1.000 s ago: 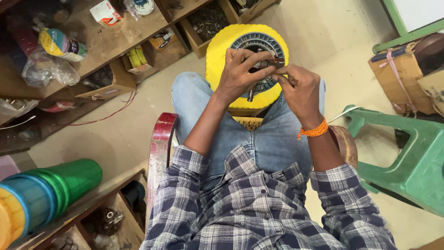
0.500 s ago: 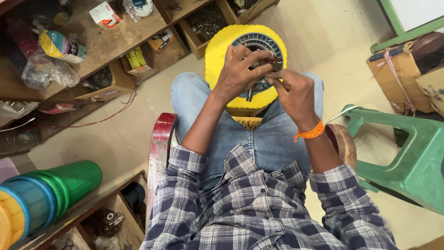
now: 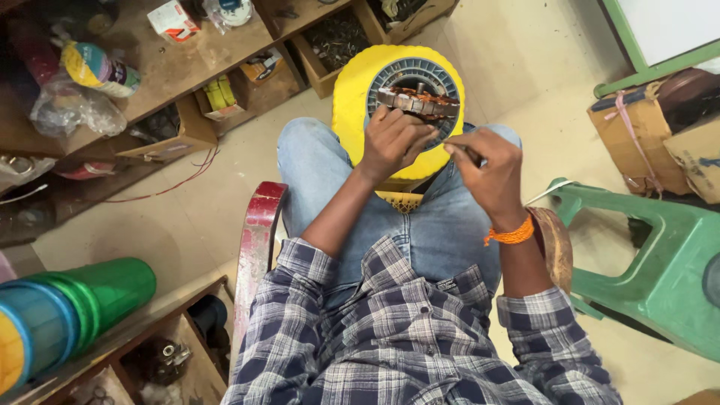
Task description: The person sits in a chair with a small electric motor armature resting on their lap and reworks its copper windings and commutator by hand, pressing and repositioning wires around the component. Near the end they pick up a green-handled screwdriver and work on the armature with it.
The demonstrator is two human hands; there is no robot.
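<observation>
Left hand (image 3: 394, 142) is clamped on the copper-wound stator (image 3: 417, 102) over the yellow stool (image 3: 352, 97). Right hand (image 3: 487, 169) pinches a thin tool (image 3: 471, 154) just beside it.

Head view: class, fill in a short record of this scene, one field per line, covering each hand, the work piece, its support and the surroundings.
left hand: grips the stator's near edge
right hand: pinches a thin tool beside the stator; orange wristband
stator: round, copper windings, lying on the stool
stool: yellow, in front of the knees
surroundings: wooden shelves left, green chair right
</observation>
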